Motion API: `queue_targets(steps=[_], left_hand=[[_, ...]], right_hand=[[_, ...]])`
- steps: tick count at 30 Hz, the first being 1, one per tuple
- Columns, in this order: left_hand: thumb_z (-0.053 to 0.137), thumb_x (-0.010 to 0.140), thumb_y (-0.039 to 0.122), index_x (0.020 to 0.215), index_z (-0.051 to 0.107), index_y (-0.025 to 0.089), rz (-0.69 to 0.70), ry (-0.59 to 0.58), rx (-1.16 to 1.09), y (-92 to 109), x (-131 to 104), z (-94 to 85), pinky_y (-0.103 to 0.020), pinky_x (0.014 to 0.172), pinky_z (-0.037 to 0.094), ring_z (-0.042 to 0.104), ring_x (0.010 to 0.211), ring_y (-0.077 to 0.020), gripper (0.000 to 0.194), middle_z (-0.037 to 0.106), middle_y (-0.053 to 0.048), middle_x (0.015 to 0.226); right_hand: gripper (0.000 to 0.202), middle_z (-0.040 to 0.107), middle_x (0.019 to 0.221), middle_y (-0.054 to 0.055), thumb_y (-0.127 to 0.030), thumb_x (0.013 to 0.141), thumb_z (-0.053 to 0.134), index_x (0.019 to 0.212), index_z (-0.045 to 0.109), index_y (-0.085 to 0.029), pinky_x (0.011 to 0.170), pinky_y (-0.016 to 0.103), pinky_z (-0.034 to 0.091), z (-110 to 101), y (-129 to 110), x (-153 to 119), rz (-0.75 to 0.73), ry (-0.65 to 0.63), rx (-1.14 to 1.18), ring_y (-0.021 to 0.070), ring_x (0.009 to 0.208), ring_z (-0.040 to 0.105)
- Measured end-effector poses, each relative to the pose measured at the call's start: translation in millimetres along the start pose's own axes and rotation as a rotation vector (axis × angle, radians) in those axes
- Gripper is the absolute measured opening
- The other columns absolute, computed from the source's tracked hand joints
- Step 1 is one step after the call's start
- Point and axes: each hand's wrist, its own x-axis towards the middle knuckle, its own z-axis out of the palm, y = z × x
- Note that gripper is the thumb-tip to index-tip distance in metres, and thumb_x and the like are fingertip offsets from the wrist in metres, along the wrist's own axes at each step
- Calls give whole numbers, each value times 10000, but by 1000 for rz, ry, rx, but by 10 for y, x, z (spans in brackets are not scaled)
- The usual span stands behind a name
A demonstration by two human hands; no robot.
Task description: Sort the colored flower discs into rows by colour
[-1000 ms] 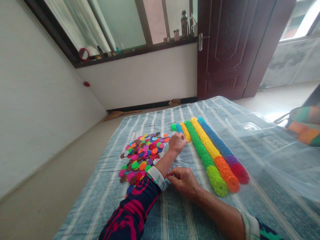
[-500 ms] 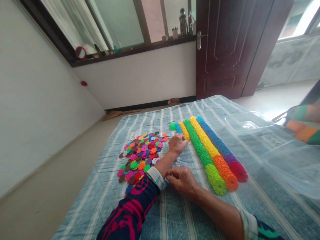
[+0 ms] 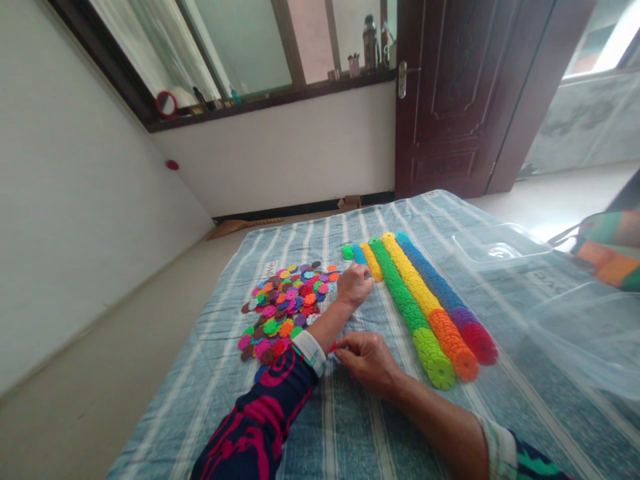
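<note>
Striped cloth (image 3: 350,427) is spreading under everything, and a dark door (image 3: 455,100) is standing beyond it. Loose discs (image 3: 290,300) are lying piled beside the left arm; long green (image 3: 397,290), yellow (image 3: 407,270) and blue rows (image 3: 430,275) are lying to its right. By the short yellow row (image 3: 371,259), the left hand (image 3: 354,285) is curling inward; whether it is gripping anything, I cannot tell. Near the left cuff (image 3: 310,353), the right hand (image 3: 370,360) is narrowly pinching a small red piece (image 3: 333,347).
</note>
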Motion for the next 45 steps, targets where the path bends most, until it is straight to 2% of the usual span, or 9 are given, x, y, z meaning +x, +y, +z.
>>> queue_targets(steps=[3, 7, 12, 15, 18, 23, 30, 38, 45], left_hand=[[545, 747, 208, 778, 675, 170, 41, 10, -6, -129, -20, -221, -233, 695, 400, 586, 779, -146, 139, 661, -39, 818], [519, 752, 216, 703, 669, 161, 32, 47, 6, -534, -159, -653, -226, 662, 383, 564, 711, -132, 167, 648, -26, 739], [512, 720, 246, 671, 670, 163, -79, 6, 19, -1197, -631, -1192, -216, 617, 368, 535, 634, -116, 185, 623, 5, 647], [522, 695, 280, 624, 662, 164, -180, -84, -9, -1464, -1008, -1365, -214, 570, 353, 517, 578, -111, 196, 588, 20, 568], [528, 687, 300, 633, 663, 172, -248, -197, -121, -1543, -1343, -1383, -205, 550, 358, 520, 550, -103, 194, 589, 32, 557], [604, 653, 305, 719, 691, 181, -215, -251, -207, -1369, -1615, -1243, -202, 628, 409, 564, 669, -118, 166, 641, 12, 706], [607, 680, 281, 766, 703, 198, -111, -329, -80, -1147, -1607, -1122, -209, 646, 396, 535, 700, -126, 153, 619, -1, 732], [625, 644, 233, 651, 623, 184, -142, -310, -93, -1179, -1608, -1069, -204, 633, 387, 525, 716, -126, 50, 586, 5, 709], [615, 640, 268, 673, 606, 185, -154, -317, -33, -1203, -1589, -1051, -211, 608, 367, 517, 680, -121, 89, 574, 14, 703]], right_hand=[[163, 553, 514, -35, -219, 769, 554, 709, 701, -181, 503, 211, 312, -4, -1, -11, 15, -8, 8, 99, 496, 472], [191, 521, 474, -39, -262, 784, 541, 708, 695, -176, 494, 209, 323, -22, -6, -43, 45, -22, 11, 103, 483, 475], [201, 509, 456, -42, -288, 788, 538, 707, 684, -176, 478, 202, 334, -18, 56, -71, 51, -33, 24, 101, 464, 476], [201, 499, 447, -46, -292, 789, 534, 700, 668, -172, 465, 201, 339, -10, 81, -82, 59, -49, 53, 93, 436, 459], [202, 489, 449, -49, -302, 787, 533, 700, 661, -173, 451, 203, 339, -18, 59, -95, 70, -58, 83, 91, 424, 444], [210, 489, 446, -48, -319, 780, 534, 699, 663, -174, 455, 212, 352, -53, -18, -114, 110, -67, 93, 99, 423, 460], [205, 480, 445, -51, -318, 778, 534, 698, 652, -171, 453, 213, 342, -74, -29, -109, 100, -65, 97, 96, 419, 450], [197, 500, 444, -51, -313, 782, 541, 705, 661, -178, 448, 209, 336, -71, -17, -108, 86, -57, 96, 92, 417, 453], [199, 489, 448, -50, -304, 778, 532, 700, 659, -171, 446, 214, 328, -75, -34, -104, 94, -71, 110, 94, 418, 443]])
